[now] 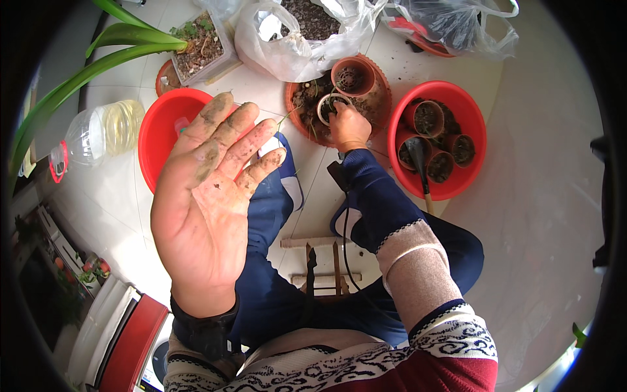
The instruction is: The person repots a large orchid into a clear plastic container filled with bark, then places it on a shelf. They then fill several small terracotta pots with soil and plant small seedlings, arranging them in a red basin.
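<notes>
My left hand (pixel 210 196) is raised close to the camera, palm up and fingers spread, with soil on the fingertips and nothing in it. My right hand (pixel 349 125) reaches to a small pot with a white rim (pixel 321 110), its fingers at the pot's edge and partly inside; whether they grip it is hidden. Thin green shoots stand at that pot. It sits in a round terracotta-coloured saucer (pixel 379 110) holding soil, beside a larger brown plastic pot (pixel 353 76). To the right, a red basin (pixel 477 142) holds several small soil-filled pots and a small black trowel with a wooden handle (pixel 416 149).
Another red basin (pixel 156 122) lies behind my left hand, near a clear plastic bottle (pixel 93 132). Beyond are a planter with a long-leaved plant (pixel 201 49), a plastic bag of soil (pixel 313 54) and another bag (pixel 455 29). A wooden stool (pixel 321 242) is between my legs.
</notes>
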A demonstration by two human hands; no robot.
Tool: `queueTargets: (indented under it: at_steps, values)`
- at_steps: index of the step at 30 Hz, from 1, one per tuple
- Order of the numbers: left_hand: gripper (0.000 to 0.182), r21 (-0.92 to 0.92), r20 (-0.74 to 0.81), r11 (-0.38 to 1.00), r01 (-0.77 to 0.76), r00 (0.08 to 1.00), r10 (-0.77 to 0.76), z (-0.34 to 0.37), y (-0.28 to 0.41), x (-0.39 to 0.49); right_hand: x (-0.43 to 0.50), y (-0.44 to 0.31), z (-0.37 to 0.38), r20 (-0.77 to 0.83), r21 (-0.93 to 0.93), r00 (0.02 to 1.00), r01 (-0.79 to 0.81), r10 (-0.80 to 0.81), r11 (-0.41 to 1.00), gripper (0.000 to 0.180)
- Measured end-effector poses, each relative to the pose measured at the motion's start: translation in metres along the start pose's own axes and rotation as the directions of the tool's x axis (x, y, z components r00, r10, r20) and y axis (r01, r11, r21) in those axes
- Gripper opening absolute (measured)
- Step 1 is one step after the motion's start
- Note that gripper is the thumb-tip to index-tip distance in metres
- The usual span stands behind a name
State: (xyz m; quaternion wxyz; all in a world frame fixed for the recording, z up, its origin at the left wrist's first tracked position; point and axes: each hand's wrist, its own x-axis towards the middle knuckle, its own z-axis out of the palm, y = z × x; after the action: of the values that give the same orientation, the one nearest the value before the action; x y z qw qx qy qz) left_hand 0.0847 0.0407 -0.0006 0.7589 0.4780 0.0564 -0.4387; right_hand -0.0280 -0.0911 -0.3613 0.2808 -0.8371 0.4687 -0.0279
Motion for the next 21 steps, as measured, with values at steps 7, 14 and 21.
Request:
queueTargets:
  at_steps: [7,14,21]
  values:
    - [0.059,0.009,0.000,1.000,-0.024,1.000,0.024,0.001,-0.003,-0.002,-0.021,0.006,-0.034,0.004,0.167,0.996,-0.086,0.086,0.982,0.032]
    - [0.049,0.020,0.023,1.000,0.009,1.000,-0.010,-0.006,0.004,0.003,-0.073,0.010,-0.058,-0.009,0.370,0.935,-0.327,0.355,0.870,0.023]
    - [0.045,0.025,0.031,1.000,0.003,1.000,-0.004,-0.018,-0.001,0.004,-0.092,0.012,-0.048,0.121,0.647,0.867,-0.439,0.484,0.623,0.019]
